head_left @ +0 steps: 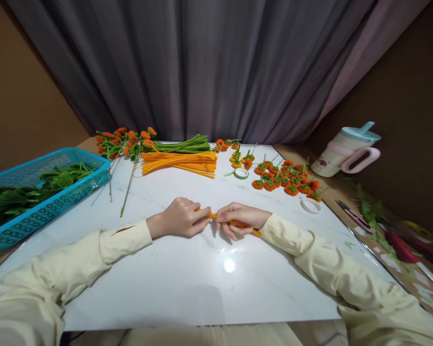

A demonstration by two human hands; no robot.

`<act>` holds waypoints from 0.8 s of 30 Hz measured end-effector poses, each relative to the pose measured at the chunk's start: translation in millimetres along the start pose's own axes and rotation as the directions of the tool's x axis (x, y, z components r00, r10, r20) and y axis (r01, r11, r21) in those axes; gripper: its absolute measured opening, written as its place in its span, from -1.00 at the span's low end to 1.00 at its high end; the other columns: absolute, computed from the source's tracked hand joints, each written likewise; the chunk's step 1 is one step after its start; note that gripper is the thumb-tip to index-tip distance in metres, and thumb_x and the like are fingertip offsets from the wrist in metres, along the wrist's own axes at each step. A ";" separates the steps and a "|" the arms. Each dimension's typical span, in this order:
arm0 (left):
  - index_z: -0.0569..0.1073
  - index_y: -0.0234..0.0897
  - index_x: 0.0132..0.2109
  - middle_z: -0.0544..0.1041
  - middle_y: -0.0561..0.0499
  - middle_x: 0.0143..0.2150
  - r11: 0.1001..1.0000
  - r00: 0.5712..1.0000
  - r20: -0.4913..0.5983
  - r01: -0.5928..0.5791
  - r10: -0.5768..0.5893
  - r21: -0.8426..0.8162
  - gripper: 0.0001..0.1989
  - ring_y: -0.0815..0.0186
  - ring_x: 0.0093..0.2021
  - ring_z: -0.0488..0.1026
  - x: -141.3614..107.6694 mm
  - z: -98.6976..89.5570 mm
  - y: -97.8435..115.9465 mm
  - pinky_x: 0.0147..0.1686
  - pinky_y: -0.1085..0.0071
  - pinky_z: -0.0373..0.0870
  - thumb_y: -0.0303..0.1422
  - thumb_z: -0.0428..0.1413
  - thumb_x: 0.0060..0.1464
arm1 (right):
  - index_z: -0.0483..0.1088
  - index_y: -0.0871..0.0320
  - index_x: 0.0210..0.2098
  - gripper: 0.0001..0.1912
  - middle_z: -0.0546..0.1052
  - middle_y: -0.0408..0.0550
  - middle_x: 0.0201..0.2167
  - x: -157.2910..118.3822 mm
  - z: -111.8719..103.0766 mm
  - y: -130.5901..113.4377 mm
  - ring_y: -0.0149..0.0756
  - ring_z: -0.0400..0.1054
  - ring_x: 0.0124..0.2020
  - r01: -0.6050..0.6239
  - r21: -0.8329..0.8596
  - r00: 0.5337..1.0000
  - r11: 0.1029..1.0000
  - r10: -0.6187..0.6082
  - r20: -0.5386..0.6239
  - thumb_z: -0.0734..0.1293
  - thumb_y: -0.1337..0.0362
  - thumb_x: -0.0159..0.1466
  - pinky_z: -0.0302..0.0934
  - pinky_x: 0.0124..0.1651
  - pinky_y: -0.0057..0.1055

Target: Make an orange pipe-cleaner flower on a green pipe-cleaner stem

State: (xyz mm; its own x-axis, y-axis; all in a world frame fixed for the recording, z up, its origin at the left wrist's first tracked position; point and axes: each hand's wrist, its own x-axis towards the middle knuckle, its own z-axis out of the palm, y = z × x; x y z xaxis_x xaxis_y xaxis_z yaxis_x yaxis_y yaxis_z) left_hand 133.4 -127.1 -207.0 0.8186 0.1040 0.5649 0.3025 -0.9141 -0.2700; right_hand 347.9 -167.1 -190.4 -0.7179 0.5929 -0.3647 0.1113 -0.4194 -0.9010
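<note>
Between my two hands runs an orange-yellow pipe cleaner (213,216), held just above the white marble-look board. My left hand (182,217) pinches its left end between thumb and fingers. My right hand (240,218) grips it farther right, and its tail passes under the palm to the wrist. The short stretch between the fingertips looks bent or twisted; its exact shape is too small to tell. Beyond the hands lies a bundle of orange-yellow pipe cleaners (180,163), with a bundle of green pipe cleaners (187,144) behind it.
A blue basket (72,185) of green leaf pieces stands left. Orange flowers on stems (124,139) lie back left, orange flower heads (285,177) back right. Green tape (241,173), white tape (311,205), a tumbler (342,151), scissors (355,216) and red-handled pliers (402,247) are about.
</note>
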 end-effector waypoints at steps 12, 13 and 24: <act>0.41 -0.26 -0.33 0.27 0.13 -0.67 0.996 0.994 -0.060 -0.088 0.090 0.033 -0.79 0.44 -0.70 0.21 0.6 -0.6 -2.9 -0.66 0.44 -0.03 -0.24 0.00 0.15 | 0.34 0.32 -0.44 -0.78 0.43 -0.12 -0.75 0.1 -11.4 -0.4 -0.56 0.02 -0.93 -0.028 0.082 0.998 0.996 0.024 0.050 0.19 0.28 0.22 -0.19 -0.91 -0.65; 0.41 -0.26 -0.32 0.26 0.14 -0.67 0.995 0.993 -0.069 -0.096 0.098 0.030 -0.79 0.45 -0.71 0.19 0.4 -0.6 -3.3 -0.66 0.44 -0.03 -0.24 0.00 0.16 | 0.34 0.32 -0.45 -0.77 0.42 -0.13 -0.75 -0.5 -11.5 -1.0 -0.56 0.02 -0.93 -0.033 0.078 0.998 0.996 0.029 0.051 0.19 0.28 0.22 -0.20 -0.91 -0.65; 0.38 -0.30 -0.18 0.23 0.18 -0.65 0.960 0.946 -0.213 -0.267 0.244 -0.084 -0.85 0.45 -0.68 0.16 -3.7 -1.9 -7.0 -0.66 0.45 0.04 -0.31 0.03 0.15 | 0.32 0.29 -0.45 -0.73 0.39 -0.21 -0.78 -2.1 -9.0 -2.1 -0.61 -0.01 -0.92 -0.048 0.008 0.995 0.999 0.047 0.091 0.29 0.17 0.21 -0.23 -0.90 -0.68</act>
State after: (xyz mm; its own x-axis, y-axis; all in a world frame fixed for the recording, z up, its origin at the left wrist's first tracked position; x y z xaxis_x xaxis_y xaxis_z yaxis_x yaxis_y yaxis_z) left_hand 127.3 -121.8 -205.7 0.7445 -0.2084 0.6343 0.0306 -0.9384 -0.3442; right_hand 355.3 -161.2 -189.8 -0.7716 0.5073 -0.3838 0.1405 -0.4525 -0.8806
